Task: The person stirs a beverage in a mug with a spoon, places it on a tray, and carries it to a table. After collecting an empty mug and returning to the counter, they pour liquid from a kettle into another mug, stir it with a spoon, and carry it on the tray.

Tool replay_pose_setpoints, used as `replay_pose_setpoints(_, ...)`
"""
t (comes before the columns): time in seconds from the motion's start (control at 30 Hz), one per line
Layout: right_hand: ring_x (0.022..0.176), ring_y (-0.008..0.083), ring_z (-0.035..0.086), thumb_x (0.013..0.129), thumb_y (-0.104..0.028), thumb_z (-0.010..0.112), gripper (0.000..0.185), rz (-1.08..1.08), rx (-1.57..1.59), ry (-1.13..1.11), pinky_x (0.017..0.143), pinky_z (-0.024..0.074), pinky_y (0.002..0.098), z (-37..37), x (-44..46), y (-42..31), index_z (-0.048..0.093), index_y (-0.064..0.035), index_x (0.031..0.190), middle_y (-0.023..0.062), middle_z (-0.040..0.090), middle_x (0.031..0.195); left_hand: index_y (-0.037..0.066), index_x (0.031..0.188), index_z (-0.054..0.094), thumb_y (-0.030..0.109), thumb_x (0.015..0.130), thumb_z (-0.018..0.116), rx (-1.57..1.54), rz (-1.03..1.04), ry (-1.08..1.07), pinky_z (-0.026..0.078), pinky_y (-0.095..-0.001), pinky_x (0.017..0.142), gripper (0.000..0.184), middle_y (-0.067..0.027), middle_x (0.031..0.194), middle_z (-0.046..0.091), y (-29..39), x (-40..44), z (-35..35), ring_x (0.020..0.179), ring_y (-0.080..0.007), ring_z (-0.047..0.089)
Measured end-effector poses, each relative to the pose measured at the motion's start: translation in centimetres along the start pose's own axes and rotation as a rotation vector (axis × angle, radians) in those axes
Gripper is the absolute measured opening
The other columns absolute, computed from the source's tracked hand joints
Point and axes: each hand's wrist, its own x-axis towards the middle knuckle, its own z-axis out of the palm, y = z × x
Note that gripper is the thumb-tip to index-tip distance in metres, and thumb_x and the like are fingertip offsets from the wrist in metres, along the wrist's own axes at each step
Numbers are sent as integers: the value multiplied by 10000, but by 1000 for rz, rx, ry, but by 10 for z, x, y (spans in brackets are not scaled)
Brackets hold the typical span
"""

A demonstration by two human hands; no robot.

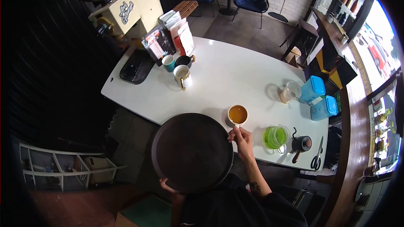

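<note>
My left hand grips the near edge of a round dark serving tray; most of its fingers are hidden beneath. Nothing stands on the tray, which overlaps the near edge of the table. My right hand pinches the handle of a cup filled with amber-brown liquid. This cup is at the table's near side, just right of the tray; I cannot tell whether it rests on the surface. To the right of my right hand is a glass pitcher with bright green contents.
On the white table stand a small black kettle, scissors, two blue-lidded containers and a clear measuring jug. Several mugs and upright packets are at the far left, beside a cream-coloured machine.
</note>
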Motion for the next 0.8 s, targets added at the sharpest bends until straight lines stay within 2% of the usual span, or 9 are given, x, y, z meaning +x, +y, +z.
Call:
replay_pose_setpoints(0.07,684,132,632,1067,-243,565,367,-37,-37,-36,629,508,264,-3,-6,-3,661,26,837,100,666,805,105,1244,463,324,857,698,189,311,-139,429,-441,1009,503,-116,1248,508,-22,9,-3,1168,-242,501)
replay_pose_setpoints(0.17,698,123,639,1066,-243,564,374,18,-120,-206,666,518,279,6,-22,-24,683,38,851,88,682,806,117,1290,411,308,852,741,315,581,-265,417,-454,1032,580,-122,1294,473,-42,31,1,1192,-240,479)
replay_pose_setpoints(0.33,722,86,616,1067,-256,572,358,42,-188,-411,673,522,281,25,-49,-28,673,25,869,9,637,742,117,1291,405,330,850,761,302,718,-262,414,-456,1038,605,-126,1305,468,-52,56,11,1199,-238,478)
replay_pose_setpoints(0.43,726,96,632,1075,-265,553,368,68,-110,-512,682,523,281,39,-61,-19,665,24,877,13,644,747,115,1291,406,357,857,751,369,798,-260,418,-455,1032,605,-125,1304,469,-29,57,24,1197,-240,485)
replay_pose_setpoints(0.63,717,76,641,1077,-259,546,354,3,-273,-588,659,509,258,65,-67,-16,664,21,897,32,665,753,111,1290,407,410,870,731,436,942,-239,426,-453,1020,609,-122,1302,473,7,73,44,1194,-243,498)
replay_pose_setpoints(0.8,697,105,684,1069,-207,552,290,14,-352,-621,633,537,258,107,-65,-8,674,30,955,51,693,763,103,1283,436,411,878,689,435,1003,-268,429,-450,1022,568,-132,1318,495,10,111,17,1207,-255,508)
